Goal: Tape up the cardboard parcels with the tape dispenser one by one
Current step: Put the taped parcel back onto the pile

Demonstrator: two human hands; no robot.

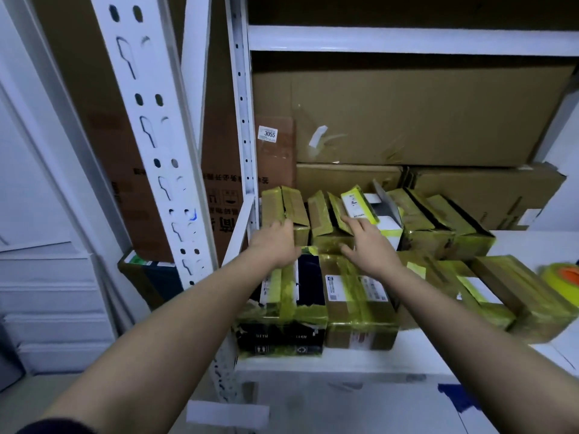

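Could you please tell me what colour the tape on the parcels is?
Yellow-green tape wraps the parcels, clearest in the head view.

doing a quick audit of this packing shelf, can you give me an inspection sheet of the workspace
surface: white shelf board, parcels in two rows, bare strip along the front edge.
job's things: back-row parcels with flaps up, untaped on top; front-row parcels wrapped in yellow tape; yellow tape roll at the far right, partly cut off by the frame.
clutter: open white box among the back-row parcels.
grippers: left hand and right hand both reach over the front row to the back-row parcels, fingers fairly straight, holding nothing.
cables: nothing seen.
surroundings: large cardboard boxes stacked behind; white slotted shelf post at left.
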